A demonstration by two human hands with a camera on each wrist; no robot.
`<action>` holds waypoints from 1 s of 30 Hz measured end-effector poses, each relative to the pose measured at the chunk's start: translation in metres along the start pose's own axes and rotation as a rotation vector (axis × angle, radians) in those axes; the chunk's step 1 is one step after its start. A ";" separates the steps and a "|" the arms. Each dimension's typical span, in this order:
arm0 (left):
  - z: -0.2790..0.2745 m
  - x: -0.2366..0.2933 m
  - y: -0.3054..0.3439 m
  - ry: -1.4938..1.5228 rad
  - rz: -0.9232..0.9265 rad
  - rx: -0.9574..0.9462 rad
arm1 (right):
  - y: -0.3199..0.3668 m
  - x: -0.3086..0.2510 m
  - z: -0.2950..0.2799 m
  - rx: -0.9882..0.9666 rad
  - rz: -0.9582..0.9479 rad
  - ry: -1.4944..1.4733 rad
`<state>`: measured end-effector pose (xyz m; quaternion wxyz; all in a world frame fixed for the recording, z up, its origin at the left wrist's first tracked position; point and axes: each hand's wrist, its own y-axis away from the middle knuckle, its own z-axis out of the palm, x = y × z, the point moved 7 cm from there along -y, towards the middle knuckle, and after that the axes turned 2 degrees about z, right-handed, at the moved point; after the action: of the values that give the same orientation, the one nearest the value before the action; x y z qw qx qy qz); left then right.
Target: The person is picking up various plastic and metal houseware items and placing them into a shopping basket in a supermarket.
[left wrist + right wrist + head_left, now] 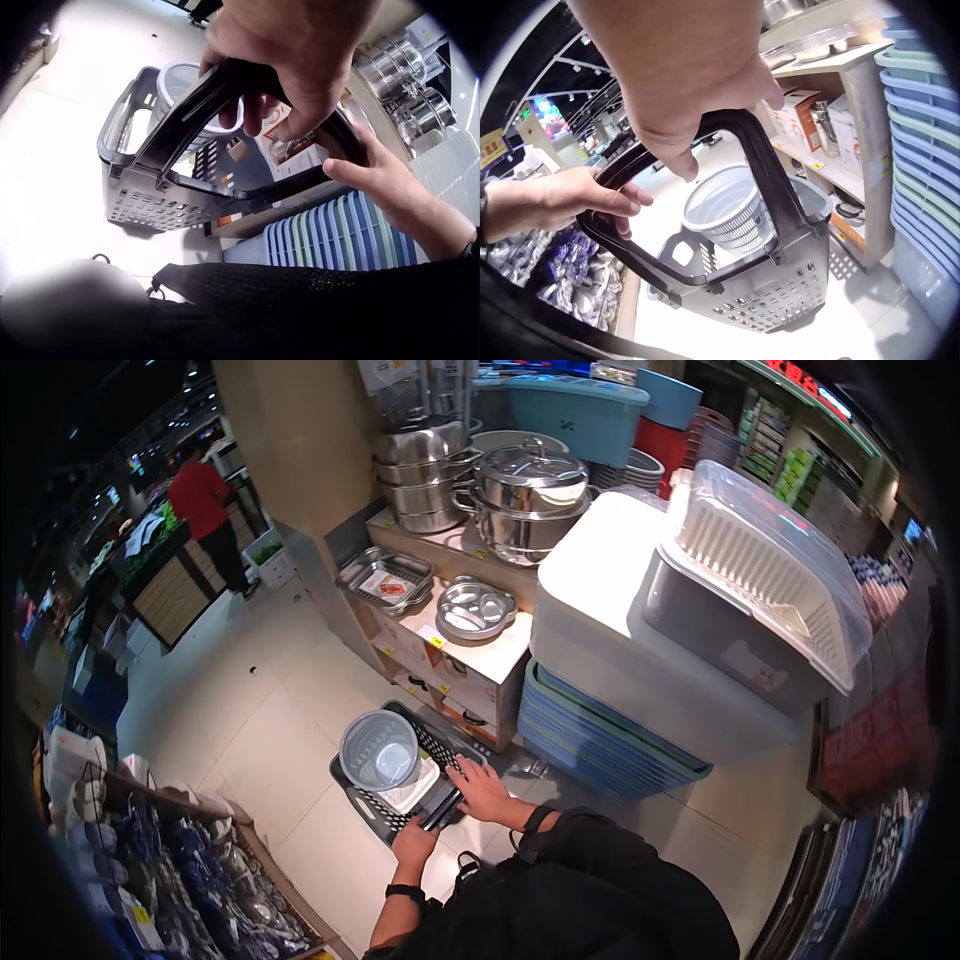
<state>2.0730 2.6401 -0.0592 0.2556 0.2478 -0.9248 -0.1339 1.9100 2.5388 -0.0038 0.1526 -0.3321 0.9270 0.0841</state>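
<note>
A dark grey shopping basket (350, 800) with perforated sides stands low over the floor in front of me. My left hand (415, 844) grips one side of its black handle (172, 127), thumb and fingers on either side of the bar. At the other end of the handle is my right hand (484, 790), holding the bar between thumb and fingers. Inside the basket sits a round, pale grey-blue plastic bin (731, 206) with slotted sides. Beside it, partly covered, lies a flat white item (412, 790).
Low shelves (480, 680) ahead carry steel pots (530, 500) and trays (388, 580). Stacked blue and green tubs (600, 730) stand to the right, near large plastic boxes (750, 600). Packaged goods (210, 870) fill a display at left. A person in red (200, 495) stands farther off.
</note>
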 end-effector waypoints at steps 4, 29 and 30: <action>-0.002 -0.002 -0.010 0.008 0.068 -0.022 | 0.053 0.025 -0.002 0.069 0.173 -0.124; -0.087 0.306 -0.012 0.646 0.906 0.096 | 0.379 0.188 -0.214 1.490 0.742 -0.075; -0.089 0.315 -0.016 0.705 0.900 0.086 | 0.386 0.196 -0.216 1.490 0.745 -0.078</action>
<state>1.8923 2.4499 0.1373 0.5703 -0.1304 -0.8026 0.1168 1.4695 2.6627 0.1541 0.3266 0.1874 0.7832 -0.4948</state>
